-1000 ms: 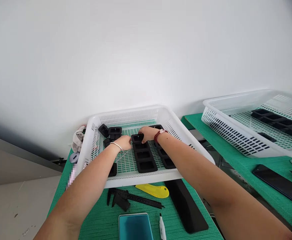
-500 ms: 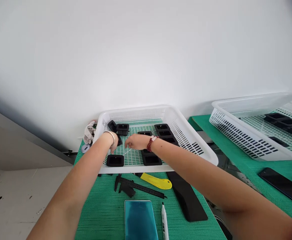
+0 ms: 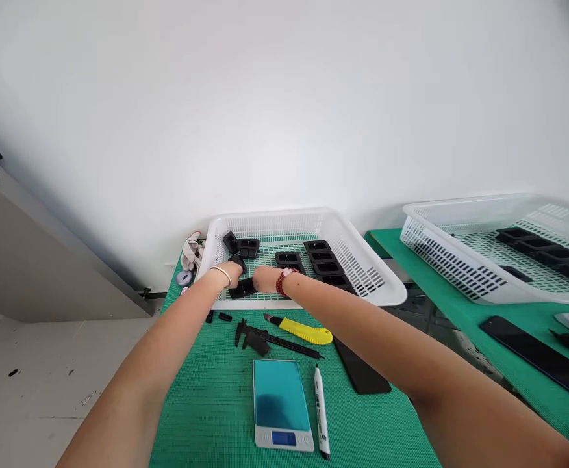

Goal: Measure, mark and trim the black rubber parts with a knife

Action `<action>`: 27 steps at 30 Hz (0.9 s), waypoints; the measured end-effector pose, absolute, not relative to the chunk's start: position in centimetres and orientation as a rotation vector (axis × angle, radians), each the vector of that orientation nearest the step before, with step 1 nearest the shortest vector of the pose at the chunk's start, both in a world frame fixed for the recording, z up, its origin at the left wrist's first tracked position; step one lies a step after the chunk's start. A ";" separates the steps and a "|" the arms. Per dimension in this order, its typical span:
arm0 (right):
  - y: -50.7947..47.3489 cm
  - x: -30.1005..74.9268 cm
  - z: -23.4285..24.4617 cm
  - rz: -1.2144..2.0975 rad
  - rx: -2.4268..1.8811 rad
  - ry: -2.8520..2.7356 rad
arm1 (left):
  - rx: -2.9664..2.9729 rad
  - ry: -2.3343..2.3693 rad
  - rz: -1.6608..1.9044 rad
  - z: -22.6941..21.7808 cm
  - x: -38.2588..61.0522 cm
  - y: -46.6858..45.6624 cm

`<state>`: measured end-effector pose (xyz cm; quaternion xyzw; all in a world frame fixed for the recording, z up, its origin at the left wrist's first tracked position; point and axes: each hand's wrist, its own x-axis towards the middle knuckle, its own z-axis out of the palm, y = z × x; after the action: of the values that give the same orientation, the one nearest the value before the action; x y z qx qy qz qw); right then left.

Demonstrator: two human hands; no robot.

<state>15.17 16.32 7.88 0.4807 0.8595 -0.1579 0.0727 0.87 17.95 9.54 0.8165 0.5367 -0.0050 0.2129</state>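
Observation:
Both my hands reach into a white slotted basket on the green mat. My left hand, with a thin bangle on the wrist, and my right hand, with a red bead bracelet, close together on one black rectangular part near the basket's front left. More black parts lie inside: a loose pair at the back left, and a row of several on the right.
In front of the basket lie a yellow utility knife, a black caliper, a small scale, a marker and a black slab. A second basket with black parts sits at right beside a dark phone.
Both hands left the middle row of parts and moved to the basket's front left, closing on a black part there. The camera pulled back and tilted down, showing the scale.

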 end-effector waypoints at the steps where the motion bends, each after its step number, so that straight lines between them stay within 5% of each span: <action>1: 16.0 15.4 8.6 -0.484 1.505 2.581 | 2.306 1.521 0.002 10.3 0.5 17.6; 8: 10.0 18.5 15.2 -0.520 1.761 2.884 | 2.494 1.575 0.469 16.1 -1.3 12.4; 11: 5.0 19.8 15.5 -0.828 1.876 3.063 | 2.214 1.368 0.775 15.9 -1.6 7.3; 17: -3.4 21.3 9.0 -1.505 1.796 2.708 | 1.734 1.247 0.598 9.3 -1.2 -1.8; 27: -6.0 22.7 2.2 -1.549 1.837 2.495 | 1.805 1.270 0.423 2.9 -0.3 -3.5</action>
<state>22.74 -6.03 2.16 0.5235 0.7109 -0.4414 -0.1606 -0.35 -3.47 2.88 0.7243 0.5095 0.1698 0.4324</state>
